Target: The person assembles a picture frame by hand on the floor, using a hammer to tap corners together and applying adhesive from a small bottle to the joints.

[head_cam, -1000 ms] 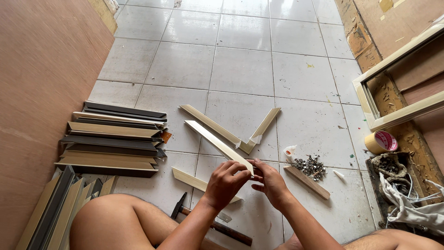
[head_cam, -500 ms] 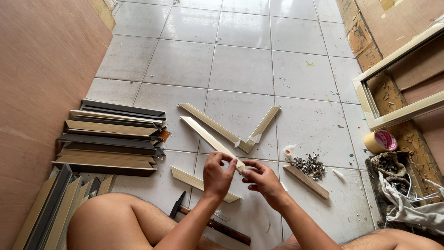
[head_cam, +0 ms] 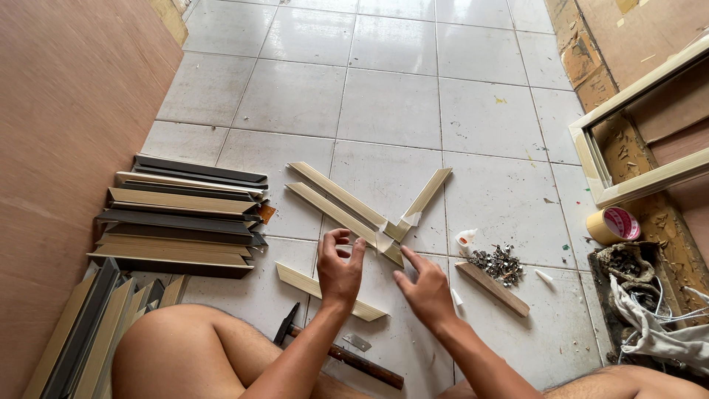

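A cream moulding strip (head_cam: 336, 214) lies on the white tiled floor, parallel to and just in front of one arm of a V-shaped pair of joined strips (head_cam: 413, 210). My left hand (head_cam: 338, 270) hovers at the strip's near part, fingers curled and apart, holding nothing. My right hand (head_cam: 425, 292) is spread, its fingertips reaching to the strip's near end. Another cream strip (head_cam: 306, 282) lies partly under my left wrist.
A stack of dark and cream mouldings (head_cam: 185, 218) lies at the left beside a brown board (head_cam: 66, 148). Small metal fasteners (head_cam: 501, 262), a white glue bottle (head_cam: 465, 239), a short wooden strip (head_cam: 493, 290), a hammer (head_cam: 347, 356), a tape roll (head_cam: 613, 224) and a leaning frame (head_cam: 635, 125) surround me.
The strip I held up in both hands has been lowered onto the floor beside the V-shaped pair. Both hands have let go and opened.
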